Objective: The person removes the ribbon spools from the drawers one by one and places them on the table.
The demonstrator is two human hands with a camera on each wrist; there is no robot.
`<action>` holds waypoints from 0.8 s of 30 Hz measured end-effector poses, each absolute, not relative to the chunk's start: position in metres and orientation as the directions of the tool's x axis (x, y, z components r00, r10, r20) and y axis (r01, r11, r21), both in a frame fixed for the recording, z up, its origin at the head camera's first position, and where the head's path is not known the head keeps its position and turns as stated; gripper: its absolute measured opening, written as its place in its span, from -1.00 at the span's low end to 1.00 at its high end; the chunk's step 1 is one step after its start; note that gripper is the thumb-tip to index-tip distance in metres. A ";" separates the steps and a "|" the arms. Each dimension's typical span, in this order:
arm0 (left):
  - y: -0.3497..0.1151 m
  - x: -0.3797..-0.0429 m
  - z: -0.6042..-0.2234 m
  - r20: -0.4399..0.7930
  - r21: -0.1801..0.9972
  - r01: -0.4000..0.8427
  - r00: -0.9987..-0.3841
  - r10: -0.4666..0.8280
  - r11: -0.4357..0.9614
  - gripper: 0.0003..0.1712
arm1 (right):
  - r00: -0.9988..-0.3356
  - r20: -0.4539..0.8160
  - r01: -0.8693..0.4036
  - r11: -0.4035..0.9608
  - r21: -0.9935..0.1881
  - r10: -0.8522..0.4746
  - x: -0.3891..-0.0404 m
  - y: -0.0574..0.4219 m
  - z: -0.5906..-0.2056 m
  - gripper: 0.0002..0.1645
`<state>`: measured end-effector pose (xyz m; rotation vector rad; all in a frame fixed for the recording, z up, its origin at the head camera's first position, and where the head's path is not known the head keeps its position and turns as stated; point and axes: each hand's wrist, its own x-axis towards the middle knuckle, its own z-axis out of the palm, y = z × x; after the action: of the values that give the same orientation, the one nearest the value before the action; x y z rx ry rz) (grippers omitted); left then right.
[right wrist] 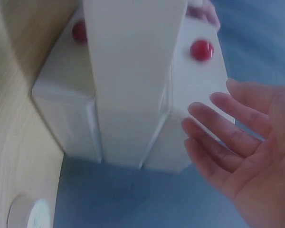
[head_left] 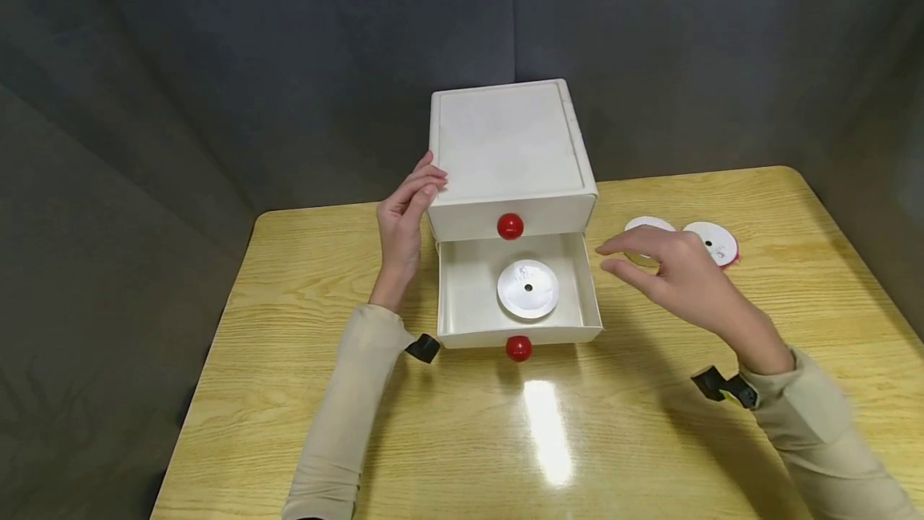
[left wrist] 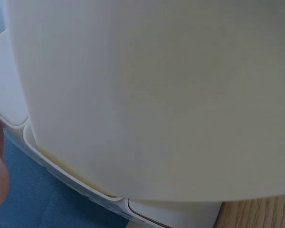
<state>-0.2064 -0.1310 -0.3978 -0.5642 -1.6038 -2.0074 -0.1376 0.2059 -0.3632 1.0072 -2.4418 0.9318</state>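
Note:
A white drawer cabinet (head_left: pixel 508 139) with red knobs stands on the table, its middle drawer (head_left: pixel 469 283) pulled out. In that drawer a white ribbon spool (head_left: pixel 516 303) lies flat, label side up. My left hand (head_left: pixel 406 219) rests its fingers on the cabinet's upper left edge near the front corner. To the right of the drawer, my right hand (head_left: pixel 682 267) is in the air with nothing in it, thumb and fingers apart. In the right wrist view, the fingers (right wrist: pixel 223 128) are spread beside the cabinet. The left wrist view is mostly filled by the drawer's side (left wrist: pixel 156 104).
Beyond my right hand, two more spools lie on the wooden table (head_left: pixel 303 327): one with a yellowish edge (head_left: pixel 650 223), partly hidden by the hand, and one with a red edge (head_left: pixel 715 241). A dark curtain (head_left: pixel 325 62) hangs behind the table.

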 end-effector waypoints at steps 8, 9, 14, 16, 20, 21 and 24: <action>-0.131 -0.205 -0.396 0.598 0.772 0.612 -0.791 -0.129 -0.171 -0.67 | -0.634 0.459 -0.771 0.464 -0.435 -0.623 -0.135 0.171 -0.369 -0.70; -0.131 -0.205 -0.396 0.597 0.774 0.610 -0.792 -0.129 -0.171 -0.68 | -0.627 0.450 -0.776 0.459 -0.434 -0.636 -0.136 0.168 -0.370 -0.71; -0.131 -0.205 -0.396 0.588 0.781 0.602 -0.799 -0.130 -0.167 -0.70 | -0.592 0.414 -0.799 0.437 -0.413 -0.692 -0.140 0.155 -0.376 -0.74; -0.131 -0.205 -0.396 0.584 0.784 0.598 -0.801 -0.131 -0.164 -0.70 | -0.582 0.393 -0.804 0.431 -0.410 -0.712 -0.142 0.151 -0.377 -0.74; -0.131 -0.205 -0.396 0.581 0.787 0.596 -0.803 -0.134 -0.161 -0.68 | -0.553 0.358 -0.820 0.415 -0.394 -0.753 -0.146 0.144 -0.381 -0.79; -0.131 -0.205 -0.396 0.582 0.786 0.597 -0.802 -0.135 -0.161 -0.68 | -0.545 0.351 -0.826 0.414 -0.383 -0.762 -0.147 0.143 -0.383 -0.81; -0.130 -0.205 -0.396 0.584 0.784 0.600 -0.800 -0.137 -0.162 -0.69 | -0.532 0.329 -0.836 0.424 -0.348 -0.780 -0.149 0.139 -0.387 -0.85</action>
<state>-0.2048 -0.1303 -0.3965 -0.5270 -1.6259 -2.0075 -0.1494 0.1388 -0.3867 1.4543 -2.5505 0.7272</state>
